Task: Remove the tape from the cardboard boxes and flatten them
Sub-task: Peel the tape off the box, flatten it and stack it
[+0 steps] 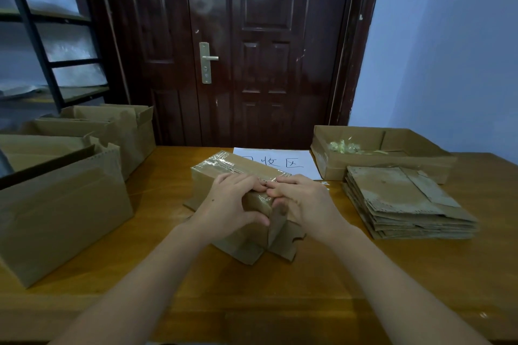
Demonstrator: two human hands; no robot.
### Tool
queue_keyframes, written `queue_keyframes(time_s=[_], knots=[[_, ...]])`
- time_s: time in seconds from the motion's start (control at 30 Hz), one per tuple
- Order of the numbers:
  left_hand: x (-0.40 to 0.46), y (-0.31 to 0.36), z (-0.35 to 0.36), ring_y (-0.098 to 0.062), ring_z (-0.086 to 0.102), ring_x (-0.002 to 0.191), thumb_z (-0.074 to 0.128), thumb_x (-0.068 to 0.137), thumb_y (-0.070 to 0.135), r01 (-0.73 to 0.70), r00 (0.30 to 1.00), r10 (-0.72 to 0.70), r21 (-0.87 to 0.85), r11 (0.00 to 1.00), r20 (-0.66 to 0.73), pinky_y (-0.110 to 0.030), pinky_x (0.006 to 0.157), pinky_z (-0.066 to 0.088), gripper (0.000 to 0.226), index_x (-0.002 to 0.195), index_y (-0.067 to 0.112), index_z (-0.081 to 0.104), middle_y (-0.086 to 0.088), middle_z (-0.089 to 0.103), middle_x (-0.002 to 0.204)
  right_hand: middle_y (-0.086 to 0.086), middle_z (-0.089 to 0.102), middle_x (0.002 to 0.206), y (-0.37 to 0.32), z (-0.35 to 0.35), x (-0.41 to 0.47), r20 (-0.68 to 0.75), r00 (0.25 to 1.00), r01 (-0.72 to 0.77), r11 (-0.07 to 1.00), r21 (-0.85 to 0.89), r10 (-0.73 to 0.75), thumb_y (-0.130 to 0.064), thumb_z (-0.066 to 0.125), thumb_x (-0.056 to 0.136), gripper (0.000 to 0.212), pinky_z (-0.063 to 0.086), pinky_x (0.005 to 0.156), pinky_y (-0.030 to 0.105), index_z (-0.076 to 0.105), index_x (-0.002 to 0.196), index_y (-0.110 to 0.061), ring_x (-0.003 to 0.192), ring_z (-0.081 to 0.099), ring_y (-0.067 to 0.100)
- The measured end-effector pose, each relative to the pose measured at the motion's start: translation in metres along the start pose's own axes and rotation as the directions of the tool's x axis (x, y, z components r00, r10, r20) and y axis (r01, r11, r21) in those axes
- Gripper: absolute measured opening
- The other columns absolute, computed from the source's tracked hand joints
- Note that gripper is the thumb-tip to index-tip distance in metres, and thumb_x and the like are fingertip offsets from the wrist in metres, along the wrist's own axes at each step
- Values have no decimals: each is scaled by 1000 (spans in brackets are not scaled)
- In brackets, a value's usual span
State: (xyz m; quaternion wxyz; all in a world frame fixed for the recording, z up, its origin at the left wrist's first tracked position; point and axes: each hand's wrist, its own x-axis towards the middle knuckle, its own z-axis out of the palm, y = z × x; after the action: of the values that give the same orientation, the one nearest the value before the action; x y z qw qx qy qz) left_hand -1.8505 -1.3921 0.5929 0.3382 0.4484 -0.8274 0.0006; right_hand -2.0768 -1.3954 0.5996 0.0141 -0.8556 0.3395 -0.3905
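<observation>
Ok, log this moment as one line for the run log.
stage: peeling tape | left hand and right hand: gripping taped box | flattened cardboard stack: right | open boxes: left

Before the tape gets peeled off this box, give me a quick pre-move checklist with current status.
1. Box resting on the table: ok.
2. Left hand gripping the box's near end: ok.
3. Right hand fingertips at the tape edge: ok; whether an end is already lifted: cannot tell.
4. Tape running along the box top, unpeeled there: ok.
5. Tray for scrap tape open at right: ok.
6. Flattened stack beside the box, room on top: ok.
</observation>
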Motion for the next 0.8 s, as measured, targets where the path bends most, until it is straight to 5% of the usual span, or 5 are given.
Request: queue_keyframes(time_s=[0.1, 0.2, 0.3, 0.43, 0.8], knots=[[1, -2, -2, 4, 45, 123, 60, 62, 85, 14, 1000, -14, -33, 999, 3, -14, 111, 14, 79, 125, 37, 67, 28, 60, 126, -1, 65, 132, -2, -9, 1, 96, 991, -94, 995, 31, 91, -31, 61, 100, 26, 48, 106, 36, 74, 121, -25, 129, 54, 11], [1, 1, -2, 2, 50, 120, 72, 66, 75, 11, 1000, -11, -28, 1000, -4, -18, 111, 19, 71, 122, 33, 69, 26, 61, 124, -14, 63, 136, -16, -9, 2, 117, 990, -70, 991, -114, 83, -68, 51, 91, 54, 38, 109, 31, 70, 124, -30, 131, 48, 4], [-1, 2, -3, -2, 55, 118, 76, 74, 55, -10, 999, 9, -12, 1000, -32, -30, 116, 27, 50, 115, 28, 69, 18, 68, 121, -10, 69, 126, -31, 4, -1, 9, 1000, 16, 984, -178, -14, -55, 70, 86, 43, 46, 101, 30, 73, 115, -24, 117, 59, 11], [-4, 13, 1, 1, 47, 100, 68, 70, 76, 13, 999, -10, 53, 998, -51, -18, 107, 20, 55, 105, 35, 56, 29, 52, 101, -6, 72, 121, -35, 17, -2, -143, 990, -31, 996, -78, 19, -29, 72, 93, 18, 53, 97, 39, 77, 107, -18, 113, 64, 11], [-9, 13, 21, -20, 48, 118, 70, 73, 60, 9, 985, 13, 126, 992, -172, -41, 112, 33, 59, 113, 21, 50, 4, 52, 122, -11, 74, 115, -39, 23, -7, -189, 969, -159, 987, 5, 157, -42, 56, 100, 34, 59, 84, 27, 70, 125, -24, 107, 68, 3]])
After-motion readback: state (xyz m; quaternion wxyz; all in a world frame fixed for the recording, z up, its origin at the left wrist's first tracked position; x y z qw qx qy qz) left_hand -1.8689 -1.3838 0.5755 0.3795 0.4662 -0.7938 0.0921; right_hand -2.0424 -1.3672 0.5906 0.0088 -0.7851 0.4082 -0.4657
